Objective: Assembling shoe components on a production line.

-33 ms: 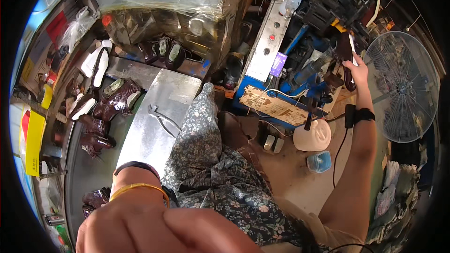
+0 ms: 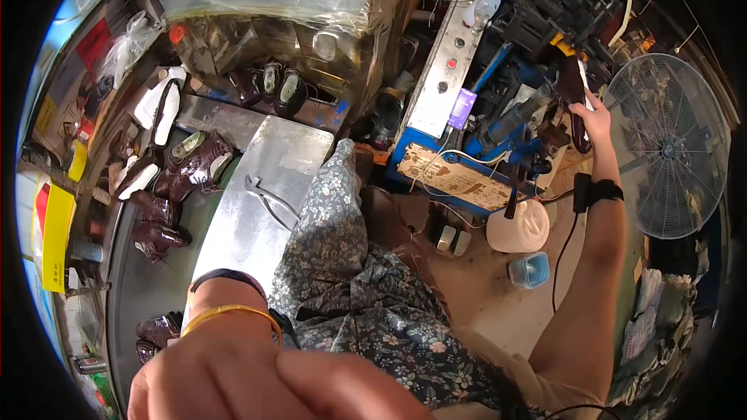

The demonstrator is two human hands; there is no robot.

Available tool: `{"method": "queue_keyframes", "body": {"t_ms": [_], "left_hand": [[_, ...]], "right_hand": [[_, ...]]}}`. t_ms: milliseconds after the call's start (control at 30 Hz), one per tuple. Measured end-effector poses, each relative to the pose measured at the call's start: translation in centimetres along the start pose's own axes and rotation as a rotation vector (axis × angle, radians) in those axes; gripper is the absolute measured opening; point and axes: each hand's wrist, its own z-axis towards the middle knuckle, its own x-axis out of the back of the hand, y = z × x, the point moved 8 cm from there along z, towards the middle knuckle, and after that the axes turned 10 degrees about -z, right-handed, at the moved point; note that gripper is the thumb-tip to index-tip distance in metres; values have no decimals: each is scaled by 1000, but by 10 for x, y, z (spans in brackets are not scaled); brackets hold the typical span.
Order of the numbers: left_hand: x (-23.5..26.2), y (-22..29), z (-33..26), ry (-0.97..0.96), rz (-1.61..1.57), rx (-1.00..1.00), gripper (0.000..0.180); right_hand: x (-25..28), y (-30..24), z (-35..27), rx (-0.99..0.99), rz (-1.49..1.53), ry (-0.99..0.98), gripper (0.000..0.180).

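Observation:
My right hand is closed around a dark brown shoe with a white sole edge. The shoe is held lengthwise beside the dark clamp parts of a blue machine. Large and close at the lower edge is my left hand, with a gold bangle at its wrist. Its fingers are cut off or hidden, so its grip does not show. Beyond that wrist, metal pincers lie on a shiny metal surface, against the floral cloth over my lap.
Several glossy brown shoes rest on the dark belt at left. More shoes stand behind the metal surface. A wire-guarded fan is right of my right hand. A white jug and a blue tub stand on the floor.
My left hand is slightly lower near the bottom edge. My right hand and the shoe stay in place.

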Motion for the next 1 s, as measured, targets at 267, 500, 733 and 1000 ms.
{"method": "queue_keyframes", "body": {"t_ms": [267,500,733,1000], "left_hand": [[-26,-32,59,-444,-305,-189,19],[-11,-32,49,-623,-400,338,20],[-11,-37,43,-743,-584,-125,20],[61,-15,65,-709,-736,-554,18]], "right_hand": [[-32,-49,12,107,-506,-169,79],[-47,-12,-28,69,-671,160,77],[-67,-53,-32,55,-652,134,73],[-63,-37,26,119,-670,141,72]]}}
